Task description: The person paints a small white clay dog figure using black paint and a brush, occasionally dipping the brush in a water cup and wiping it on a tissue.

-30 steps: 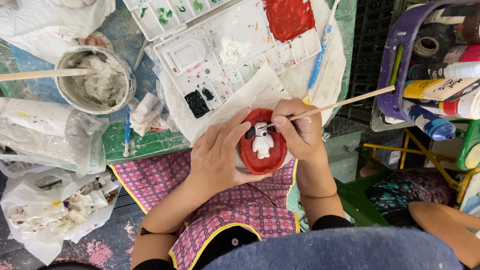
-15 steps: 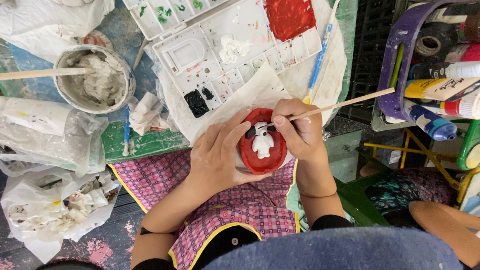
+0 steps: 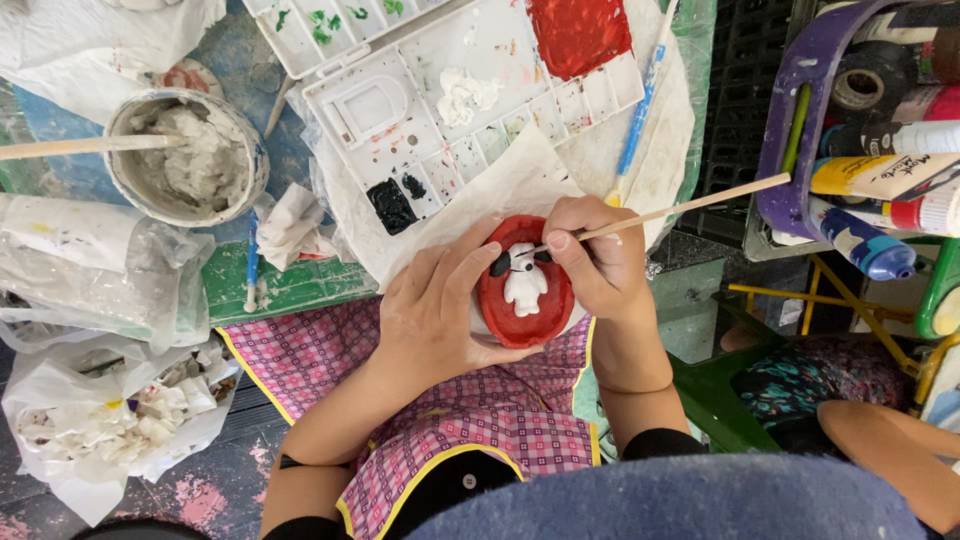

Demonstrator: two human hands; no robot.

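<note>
Red-painted dish [image 3: 525, 325], small and round, carries a white raised animal figure [image 3: 524, 288] with black ears at its centre. It sits above the lap, over the pink checked apron [image 3: 300, 350], just in front of the white paint palette [image 3: 470, 100]. Left hand [image 3: 435, 315] cups the dish from the side and beneath, fingers wrapped round the rim. Right hand [image 3: 590, 255] pinches a thin wooden-handled brush [image 3: 680, 207] between thumb and fingers in a narrow pencil grip; the tip meets the figure's head by the black ear.

Handling, as judged: the piece looks like cast plaster or clay, so light, rigid and brittle; a drop or a squeeze on the raised figure would likely chip it. Red coat may be wet, hence slippery and prone to smudging. Safest hold appears to be the outer rim and underside, as the left hand has it, away from painted faces.

Packages and containers:
- Grey bowl [image 3: 185, 155] of whitish paste, upper left, with a wooden stick [image 3: 80, 147] lying across it.
- Clear plastic bags [image 3: 110, 430] at far left and lower left; the lower holds small white pieces.
- Purple basket [image 3: 800, 130], upper right, holding paint tubes and bottles lying on their sides: one yellow-labelled, one white, one blue-capped [image 3: 865, 250]. Roll of dark tape [image 3: 860, 85] above them.
- Blue-handled brush [image 3: 640, 110] rests along the palette's right edge.
- Palette wells show red, black, white and green.
</note>
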